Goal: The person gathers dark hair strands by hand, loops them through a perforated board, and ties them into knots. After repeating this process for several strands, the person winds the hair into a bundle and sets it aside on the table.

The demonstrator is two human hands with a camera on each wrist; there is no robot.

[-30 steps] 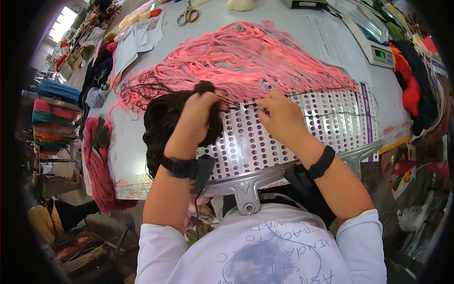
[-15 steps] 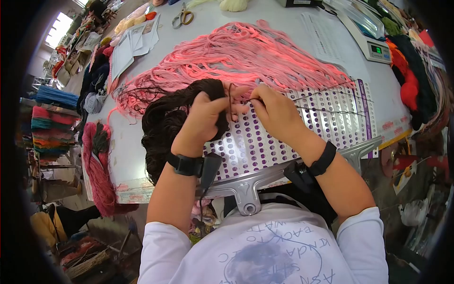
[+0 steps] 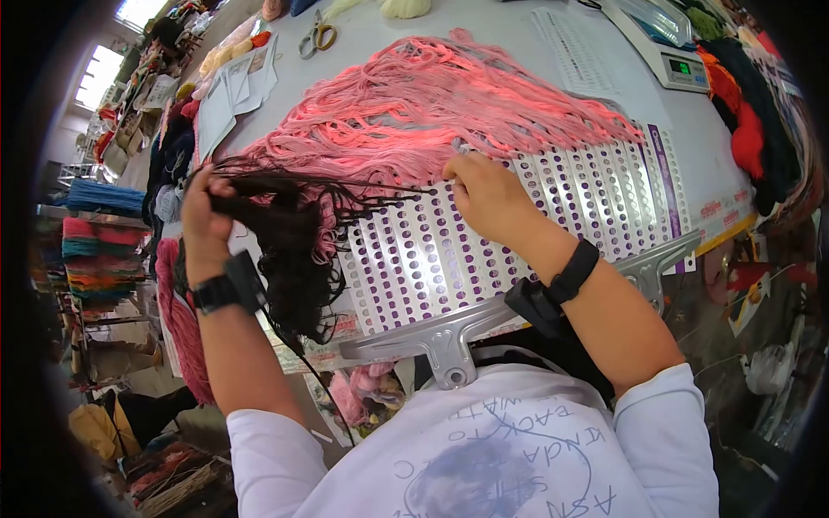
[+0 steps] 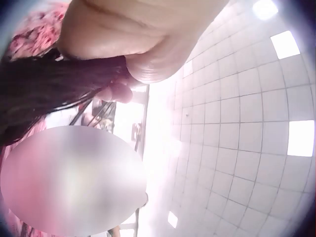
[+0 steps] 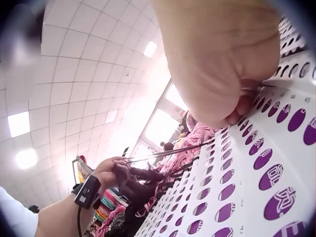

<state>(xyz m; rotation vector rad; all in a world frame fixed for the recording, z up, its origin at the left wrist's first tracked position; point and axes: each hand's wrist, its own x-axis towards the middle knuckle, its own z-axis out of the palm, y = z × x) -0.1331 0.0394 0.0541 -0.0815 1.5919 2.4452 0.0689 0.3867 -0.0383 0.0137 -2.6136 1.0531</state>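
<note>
A bundle of dark brown yarn (image 3: 289,224) hangs from my left hand (image 3: 203,216), which grips its top at the left of the table. Taut dark strands (image 5: 168,152) run from that hand to the upper holes of a white perforated card (image 3: 406,268). At the card's upper edge is my right hand (image 3: 496,198), its fingers curled there beside the strands' end; the palm hides part of the fingertips in the right wrist view. Pink yarn (image 3: 406,104) fans out from the card's upper row of holes. In the left wrist view the brown yarn (image 4: 54,84) passes under the curled fingers.
A grey metal clamp bar (image 3: 449,341) lies along the card's lower edge. Scissors (image 3: 317,39), papers (image 3: 237,86) and a digital scale (image 3: 678,65) are farther back. Red and dark yarn skeins (image 3: 734,129) hang on the right, a pink skein (image 3: 177,319) on the left edge.
My left hand has moved from the card out to the left, stretching the brown strands. My right hand, which pinched a dark strand, is now curled at the card's upper edge.
</note>
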